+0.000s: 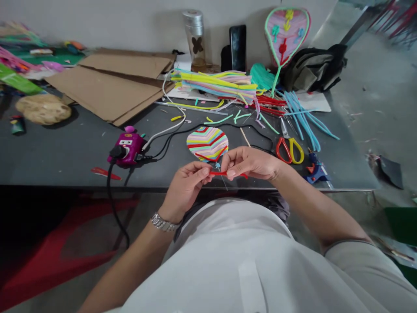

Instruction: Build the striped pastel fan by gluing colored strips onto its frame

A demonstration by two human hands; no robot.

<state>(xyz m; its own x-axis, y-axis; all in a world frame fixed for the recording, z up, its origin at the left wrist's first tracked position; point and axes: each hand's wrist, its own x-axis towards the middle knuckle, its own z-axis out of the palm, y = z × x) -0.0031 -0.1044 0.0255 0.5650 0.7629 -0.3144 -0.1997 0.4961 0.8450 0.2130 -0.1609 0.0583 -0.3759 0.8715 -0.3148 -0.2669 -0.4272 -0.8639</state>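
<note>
A short red pipe cleaner (219, 173) is stretched between my two hands at the table's front edge. My left hand (192, 180) pinches one end between thumb and fingers. Closer to the other end, my right hand (243, 164) is closed on it, with a bit of red sticking out below the palm. Just beyond my fingers lies a rounded piece covered in striped pipe cleaners (207, 143), in pink, yellow, green and red chevrons. A small light blue bit and a thin wire show at its lower tip, partly hidden by my hands.
Scissors (289, 149) and a blue glue gun (316, 169) lie right. A purple power socket (127, 148) with cables stands left. Bundled pipe cleaners (218, 84), cardboard (114, 87), a bottle (195, 39), a phone (237, 48) and a finished fan-shaped craft (288, 32) are behind.
</note>
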